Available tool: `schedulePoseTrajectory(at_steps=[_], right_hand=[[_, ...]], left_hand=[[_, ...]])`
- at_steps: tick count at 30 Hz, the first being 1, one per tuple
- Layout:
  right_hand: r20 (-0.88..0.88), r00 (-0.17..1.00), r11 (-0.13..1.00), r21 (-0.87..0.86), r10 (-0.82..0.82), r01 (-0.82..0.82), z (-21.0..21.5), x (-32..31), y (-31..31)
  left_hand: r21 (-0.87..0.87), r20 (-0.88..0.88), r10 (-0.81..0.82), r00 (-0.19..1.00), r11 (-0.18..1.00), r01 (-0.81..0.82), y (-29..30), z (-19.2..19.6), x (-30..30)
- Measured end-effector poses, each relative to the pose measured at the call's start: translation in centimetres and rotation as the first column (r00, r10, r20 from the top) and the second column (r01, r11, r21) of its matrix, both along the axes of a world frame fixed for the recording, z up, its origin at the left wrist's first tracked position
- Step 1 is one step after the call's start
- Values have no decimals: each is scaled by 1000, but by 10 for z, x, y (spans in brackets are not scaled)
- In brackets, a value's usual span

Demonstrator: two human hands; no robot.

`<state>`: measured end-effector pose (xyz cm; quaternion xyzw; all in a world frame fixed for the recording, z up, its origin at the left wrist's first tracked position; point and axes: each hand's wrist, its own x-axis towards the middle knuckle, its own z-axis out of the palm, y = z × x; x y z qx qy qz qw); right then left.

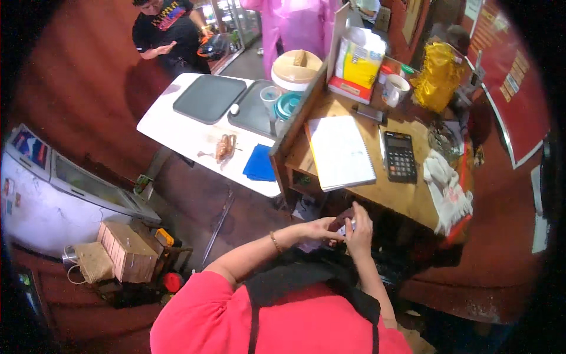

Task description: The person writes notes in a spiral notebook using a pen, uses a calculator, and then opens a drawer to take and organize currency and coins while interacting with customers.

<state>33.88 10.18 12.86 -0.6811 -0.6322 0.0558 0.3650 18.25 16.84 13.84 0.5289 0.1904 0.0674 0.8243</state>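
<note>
In front of my chest, just below the desk edge, both hands come together around a small dark reddish-brown thing, its kind unclear. My left hand is closed at its left side. From the right, my right hand grips it with bent fingers, and a small pale patch shows between the hands. Nearest above them on the wooden desk lies an open spiral notebook. A black calculator and a crumpled white cloth are to its right.
Beyond a wooden divider, a white table bears grey trays, blue sheets and a brown bundle. A mug and gold bag stand on the desk. Cardboard boxes sit left. People stand at the back.
</note>
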Motion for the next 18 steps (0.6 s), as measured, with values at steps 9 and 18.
schedulePoseTrajectory(at_steps=[9, 18], right_hand=[[-551, 834, 972, -180, 26, -150, -20, -15, -8], [-85, 936, 901, -252, 342, -352, -12, -18, -25]], left_hand=[[-74, -191, 541, 819, 824, -562, 7, -6, 1], [-473, -267, 740, 617, 458, -753, 24, -46, -5]])
